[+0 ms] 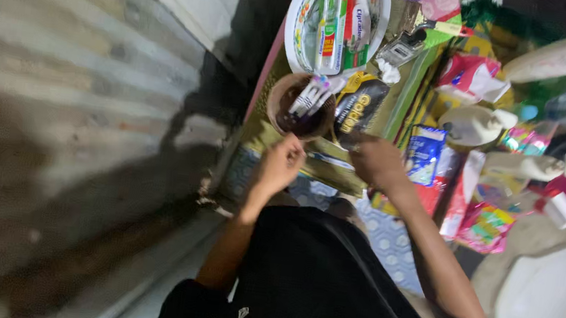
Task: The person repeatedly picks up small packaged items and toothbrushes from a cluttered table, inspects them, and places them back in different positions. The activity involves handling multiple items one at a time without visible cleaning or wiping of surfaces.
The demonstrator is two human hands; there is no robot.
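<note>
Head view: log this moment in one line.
left hand: beside brown cup | right hand: on black sachet | cup: holds toothbrushes

black pouch with yellow lettering beside brown bowl. blue-white sachet just right of it. red-green toothpaste and brush packs on round plate. pink-white packet further right. pink-yellow packet near white bottles.
</note>
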